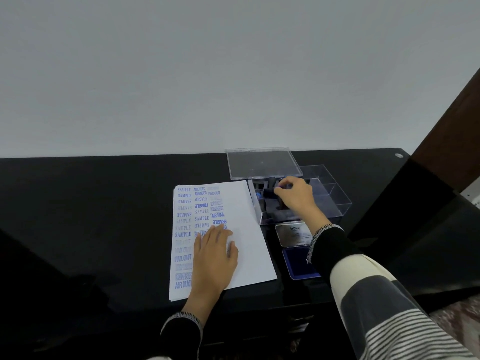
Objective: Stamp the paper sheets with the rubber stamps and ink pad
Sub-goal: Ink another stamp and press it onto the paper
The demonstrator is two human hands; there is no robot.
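Note:
A stack of white paper sheets (249, 229) lies on the black desk, its left half covered with blue stamped words. My left hand (217, 252) rests flat on the sheets, fingers spread. My right hand (296, 194) reaches into a clear plastic box (335, 196) that holds several dark rubber stamps (271, 181); its fingers curl around a stamp, mostly hidden by the hand. The open ink pad (298, 263), blue pad with a silver lid (292, 233) folded back, sits just in front of the box, partly under my right sleeve.
The box's clear lid (262, 162) lies behind it against the white wall. The black desk (104, 216) stretches left of the paper. A dark brown panel (452, 131) rises at the right edge.

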